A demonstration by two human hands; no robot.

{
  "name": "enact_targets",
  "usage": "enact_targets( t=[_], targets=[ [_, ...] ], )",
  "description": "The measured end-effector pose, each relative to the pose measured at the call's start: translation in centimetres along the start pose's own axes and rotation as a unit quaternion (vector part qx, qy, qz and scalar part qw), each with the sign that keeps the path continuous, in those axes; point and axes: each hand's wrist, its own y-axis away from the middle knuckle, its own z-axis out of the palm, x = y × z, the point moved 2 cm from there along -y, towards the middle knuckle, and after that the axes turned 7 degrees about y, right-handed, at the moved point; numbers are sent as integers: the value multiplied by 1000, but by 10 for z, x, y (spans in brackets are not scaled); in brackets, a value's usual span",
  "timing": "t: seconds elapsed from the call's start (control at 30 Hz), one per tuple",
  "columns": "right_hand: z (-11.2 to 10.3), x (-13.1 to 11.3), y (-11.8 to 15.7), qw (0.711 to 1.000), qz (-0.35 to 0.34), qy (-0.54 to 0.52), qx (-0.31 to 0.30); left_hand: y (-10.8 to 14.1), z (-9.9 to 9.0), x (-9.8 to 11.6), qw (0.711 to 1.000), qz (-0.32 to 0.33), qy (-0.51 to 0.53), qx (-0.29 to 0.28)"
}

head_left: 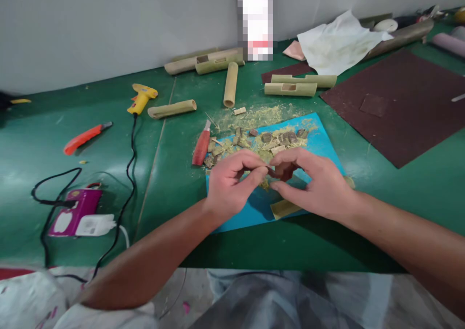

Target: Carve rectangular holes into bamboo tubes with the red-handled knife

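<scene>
Over the blue sheet, my left hand is closed, pinching a small thin dark brown piece between thumb and fingertips. Close to its other end, my right hand has its thumb and index finger apart and the other fingers curled behind. Whether those touch the piece is unclear. Under my right hand lies a split bamboo piece, partly covered. Bamboo chips and yellowish shavings are scattered beyond my fingers. A red-handled knife lies at the sheet's left edge.
Left on the green table are a yellow glue gun, an orange utility knife and a purple power strip with black cords. Bamboo tubes lie at the back. A brown felt sheet and white cloth lie right.
</scene>
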Motion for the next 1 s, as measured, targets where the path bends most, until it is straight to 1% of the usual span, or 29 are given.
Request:
enact_targets(
  t=[0.13,0.3,0.4,0.47,0.57,0.63,0.7,0.73,0.8,0.87,0.93,1.0],
  targets=[
    [-3,-1,-2,1000,-2,13,2,1,0,1,1000,-7,-3,-7],
    [-6,-3,-2,1000,-21,17,0,2,0,1,999,30,-22,-21],
    [-6,-4,-2,999,-26,32,-4,1,2,-2,999,37,-2,-27],
    [-6,-4,-2,999,-31,39,-6,-1,3,-4,999,23,29,-31],
    [-6,-4,-2,998,-35,46,-25,-3,4,-8,996,-31,71,-38],
    [-9,-3,-2,997,-26,52,-56,-3,3,-10,992,-78,95,-31],
    [-15,-2,-2,992,-24,69,-98,-3,0,-10,986,-119,115,-3],
    [-17,-2,-2,988,-34,82,-129,-2,-1,-9,984,-132,121,13],
    [-20,-2,0,964,-59,123,-228,-2,-3,-8,982,-142,120,33],
    [-20,-1,1,935,-88,190,-288,-2,-4,-6,984,-139,110,31],
    [-18,0,2,910,-122,243,-313,-2,-5,-4,986,-136,94,19],
    [-18,0,3,900,-150,271,-308,-1,-5,-2,988,-132,76,5]
  ],
)
